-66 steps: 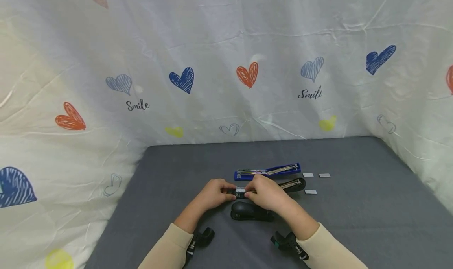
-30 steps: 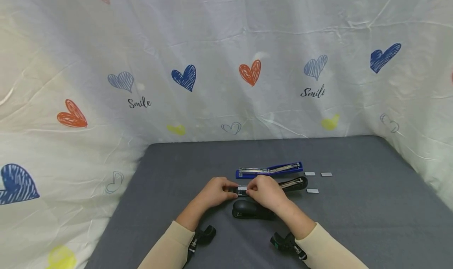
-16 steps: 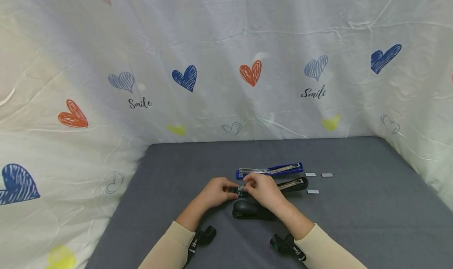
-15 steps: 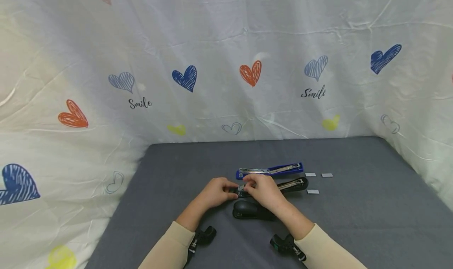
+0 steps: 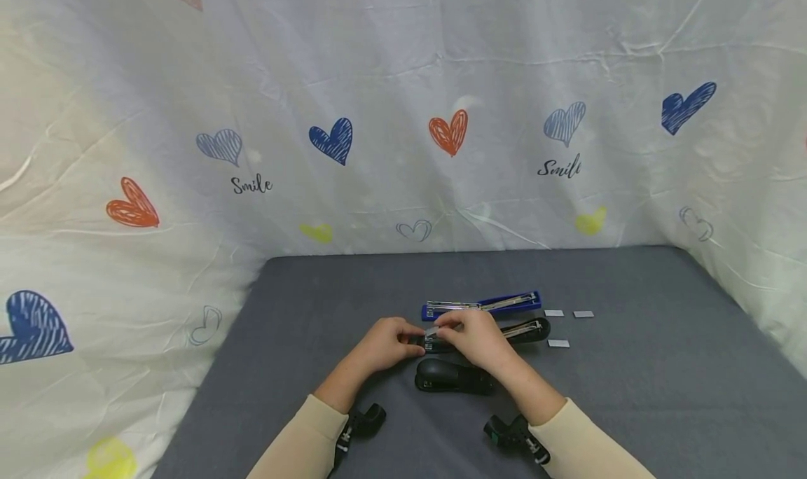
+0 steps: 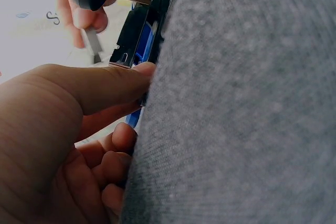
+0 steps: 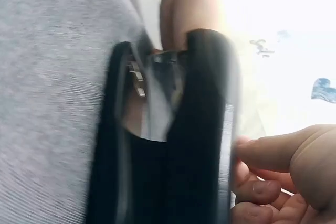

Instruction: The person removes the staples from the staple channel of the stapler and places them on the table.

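In the head view my left hand (image 5: 381, 342) grips the left end of an opened black stapler (image 5: 529, 330), lying flat on the table. My right hand (image 5: 476, 339) pinches a small grey strip of staples (image 5: 431, 331), tilted just above that stapler's base. The left wrist view shows the same staple strip (image 6: 92, 44) between the right fingertips, apart from the base (image 6: 131, 35); the left thumb presses on the base's end. The right hand covers the stapler's middle in the head view. A second black stapler (image 5: 450, 376), closed, lies nearer me.
Behind the hands lies an opened blue stapler (image 5: 513, 302). Several white staple strips, among them one strip (image 5: 558, 344), lie to the right on the grey table (image 5: 630, 395). A white curtain (image 5: 378, 80) printed with hearts hangs behind the table.
The staple strip, earlier lying flat along the opened black stapler's base, is now raised and tilted in my right fingers, which have risen slightly. My left hand stays in place.
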Demonstrator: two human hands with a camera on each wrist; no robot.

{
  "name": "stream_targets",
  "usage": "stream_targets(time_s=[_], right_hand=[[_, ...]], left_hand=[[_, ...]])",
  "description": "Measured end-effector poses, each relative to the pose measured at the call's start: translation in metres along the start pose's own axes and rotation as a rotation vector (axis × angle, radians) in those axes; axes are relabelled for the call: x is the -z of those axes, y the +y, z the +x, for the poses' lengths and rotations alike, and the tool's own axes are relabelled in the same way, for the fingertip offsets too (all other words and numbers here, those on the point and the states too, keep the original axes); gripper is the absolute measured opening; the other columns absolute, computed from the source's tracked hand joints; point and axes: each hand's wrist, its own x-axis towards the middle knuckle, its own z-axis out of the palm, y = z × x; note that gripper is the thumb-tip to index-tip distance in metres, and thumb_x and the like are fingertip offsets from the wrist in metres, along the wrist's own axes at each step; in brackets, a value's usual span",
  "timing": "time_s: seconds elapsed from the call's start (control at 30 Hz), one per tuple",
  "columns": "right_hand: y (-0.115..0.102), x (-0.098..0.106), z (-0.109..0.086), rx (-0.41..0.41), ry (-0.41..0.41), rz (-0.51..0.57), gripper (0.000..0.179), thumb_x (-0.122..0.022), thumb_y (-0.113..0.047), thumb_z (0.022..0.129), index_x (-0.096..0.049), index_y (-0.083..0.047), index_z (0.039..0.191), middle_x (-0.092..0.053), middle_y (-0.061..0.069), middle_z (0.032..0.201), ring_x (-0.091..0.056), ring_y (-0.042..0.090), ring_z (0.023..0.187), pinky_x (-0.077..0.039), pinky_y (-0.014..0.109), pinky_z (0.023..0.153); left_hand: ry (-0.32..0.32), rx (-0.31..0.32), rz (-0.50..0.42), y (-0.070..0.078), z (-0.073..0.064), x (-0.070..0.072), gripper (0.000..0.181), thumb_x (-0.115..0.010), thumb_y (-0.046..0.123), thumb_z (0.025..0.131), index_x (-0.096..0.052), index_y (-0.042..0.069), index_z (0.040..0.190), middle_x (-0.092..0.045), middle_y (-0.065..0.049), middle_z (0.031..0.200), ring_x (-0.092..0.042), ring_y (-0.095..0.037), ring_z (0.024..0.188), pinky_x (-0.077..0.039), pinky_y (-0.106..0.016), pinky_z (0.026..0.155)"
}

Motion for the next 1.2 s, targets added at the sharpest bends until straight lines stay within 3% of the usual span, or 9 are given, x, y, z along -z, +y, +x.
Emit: stream_targets(time_s=[0.1,0.27,0.4,0.63,1.2], right_hand=[[-0.003,0.009,-0.001,-0.014,-0.004,0.030,0.016,-0.075,-0.012,0.095,-0.080,-0.009,0.110,-0.075,0.001,0.102,-0.066,0.008,0.077,-0.053,0.033,0.069],[-0.008,0.028,-0.007,-0.047,-0.002,0.050,0.018,-0.073,-0.011,0.096,-0.079,-0.007,0.113,-0.074,0.006,0.113,-0.061,0.012,0.071,-0.050,0.034,0.064],[-0.012,0.043,-0.011,-0.067,0.005,0.035,0.018,-0.072,-0.012,0.097,-0.079,-0.007,0.113,-0.074,0.005,0.106,-0.053,0.016,0.062,-0.045,0.034,0.057],[-0.013,0.067,-0.018,-0.085,0.020,0.009,0.017,-0.071,-0.012,0.098,-0.079,-0.009,0.112,-0.074,0.004,0.107,-0.059,0.019,0.072,-0.047,0.036,0.062],[-0.009,0.114,-0.034,-0.077,0.006,-0.080,0.021,-0.070,-0.012,0.098,-0.076,-0.003,0.116,-0.071,0.004,0.097,-0.051,0.019,0.067,-0.044,0.036,0.059]], left_hand=[[0.002,0.000,0.004,0.000,0.000,0.000,0.034,-0.081,0.022,0.090,-0.077,0.009,0.121,-0.052,0.003,0.072,-0.046,-0.011,0.059,-0.038,-0.028,0.056],[0.004,0.014,0.017,0.000,0.001,-0.001,0.033,-0.081,0.022,0.090,-0.078,0.011,0.121,-0.052,0.004,0.072,-0.045,-0.010,0.060,-0.037,-0.028,0.057],[0.005,0.035,0.012,0.001,0.001,-0.002,0.032,-0.081,0.023,0.090,-0.078,0.011,0.120,-0.053,0.003,0.073,-0.046,-0.010,0.061,-0.037,-0.028,0.057],[0.005,0.041,0.013,0.002,-0.001,-0.002,0.033,-0.081,0.023,0.090,-0.078,0.012,0.121,-0.052,0.003,0.073,-0.045,-0.011,0.061,-0.036,-0.028,0.058],[0.017,0.041,0.020,0.000,-0.001,-0.003,0.032,-0.082,0.022,0.089,-0.078,0.013,0.120,-0.051,0.003,0.072,-0.043,-0.010,0.061,-0.036,-0.028,0.057]])
